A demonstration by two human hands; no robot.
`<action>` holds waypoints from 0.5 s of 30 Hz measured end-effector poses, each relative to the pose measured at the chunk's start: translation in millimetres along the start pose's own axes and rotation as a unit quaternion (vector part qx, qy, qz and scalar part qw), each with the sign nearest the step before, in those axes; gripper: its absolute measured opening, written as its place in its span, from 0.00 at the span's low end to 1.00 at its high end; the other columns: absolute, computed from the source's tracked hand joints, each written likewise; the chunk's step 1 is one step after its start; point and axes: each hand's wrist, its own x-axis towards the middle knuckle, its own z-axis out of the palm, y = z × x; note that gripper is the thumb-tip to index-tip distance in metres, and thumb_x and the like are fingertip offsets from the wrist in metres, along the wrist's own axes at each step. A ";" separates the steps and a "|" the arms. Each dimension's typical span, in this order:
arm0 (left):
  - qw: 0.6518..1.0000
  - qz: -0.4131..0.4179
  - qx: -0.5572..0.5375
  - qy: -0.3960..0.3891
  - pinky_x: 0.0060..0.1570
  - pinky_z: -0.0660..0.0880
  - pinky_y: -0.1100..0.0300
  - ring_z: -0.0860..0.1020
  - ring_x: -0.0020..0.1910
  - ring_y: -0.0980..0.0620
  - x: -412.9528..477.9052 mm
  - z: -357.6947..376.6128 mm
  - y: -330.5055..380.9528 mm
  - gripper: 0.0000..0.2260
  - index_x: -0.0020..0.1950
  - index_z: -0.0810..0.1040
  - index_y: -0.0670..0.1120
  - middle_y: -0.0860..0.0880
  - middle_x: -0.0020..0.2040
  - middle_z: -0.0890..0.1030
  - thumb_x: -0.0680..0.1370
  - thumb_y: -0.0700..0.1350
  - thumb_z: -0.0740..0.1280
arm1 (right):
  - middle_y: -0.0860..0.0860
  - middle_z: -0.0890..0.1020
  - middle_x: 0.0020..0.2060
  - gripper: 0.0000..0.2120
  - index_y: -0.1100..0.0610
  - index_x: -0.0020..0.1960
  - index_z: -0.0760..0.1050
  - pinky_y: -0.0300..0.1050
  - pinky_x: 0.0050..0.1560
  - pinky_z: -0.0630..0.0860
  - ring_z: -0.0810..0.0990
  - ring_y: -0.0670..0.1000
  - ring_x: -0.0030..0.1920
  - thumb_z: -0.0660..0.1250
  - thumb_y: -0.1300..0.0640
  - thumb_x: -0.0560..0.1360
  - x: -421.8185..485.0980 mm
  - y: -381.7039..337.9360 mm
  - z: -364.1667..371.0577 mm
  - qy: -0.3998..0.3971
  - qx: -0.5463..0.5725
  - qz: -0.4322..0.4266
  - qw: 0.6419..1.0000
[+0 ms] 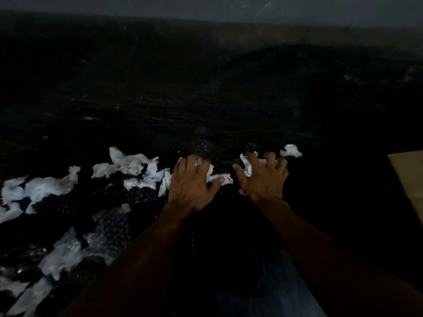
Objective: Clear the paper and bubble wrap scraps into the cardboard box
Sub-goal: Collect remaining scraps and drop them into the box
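White crumpled paper scraps [130, 164] and clear bubble wrap pieces [114, 227] lie scattered over a dark floor, mostly at the left and lower left. My left hand [192, 181] lies spread, palm down, on scraps and bubble wrap at the centre, its thumb touching a paper piece [218, 178]. Just to its right, my right hand [263, 177] has its fingers bent like a claw over paper scraps [247, 167]. One more scrap [291, 151] lies just beyond its fingertips. A corner of the cardboard box [409, 177] shows at the right edge.
The scene is very dim. Dark bare floor stretches away beyond the hands to a grey wall at the top. Between my right hand and the box the floor is dark, with nothing visible on it.
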 end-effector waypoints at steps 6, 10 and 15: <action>0.992 -0.043 -0.114 0.044 0.58 0.69 0.48 0.70 0.58 0.40 2.8 3.9 -4.8 0.33 0.66 0.67 0.44 0.41 0.61 0.72 0.70 0.63 0.67 | 0.58 0.78 0.48 0.10 0.59 0.39 0.79 0.43 0.51 0.68 0.73 0.55 0.50 0.69 0.51 0.68 9.1 7.9 6.0 0.057 0.089 -0.079 0.991; 0.986 -0.103 -0.107 0.069 0.59 0.68 0.45 0.68 0.59 0.40 -1.6 2.1 -7.5 0.34 0.68 0.67 0.40 0.39 0.61 0.72 0.70 0.62 0.66 | 0.57 0.73 0.58 0.09 0.61 0.41 0.77 0.34 0.49 0.65 0.74 0.50 0.51 0.74 0.58 0.66 6.0 13.7 1.1 0.038 0.161 -0.023 0.986; 0.989 -0.115 -0.082 0.033 0.59 0.69 0.42 0.71 0.60 0.41 -3.2 3.2 -6.7 0.33 0.71 0.65 0.45 0.43 0.61 0.76 0.71 0.60 0.65 | 0.55 0.74 0.50 0.08 0.58 0.42 0.73 0.41 0.44 0.68 0.75 0.51 0.45 0.72 0.60 0.68 7.8 19.6 -20.4 0.052 0.196 0.030 0.979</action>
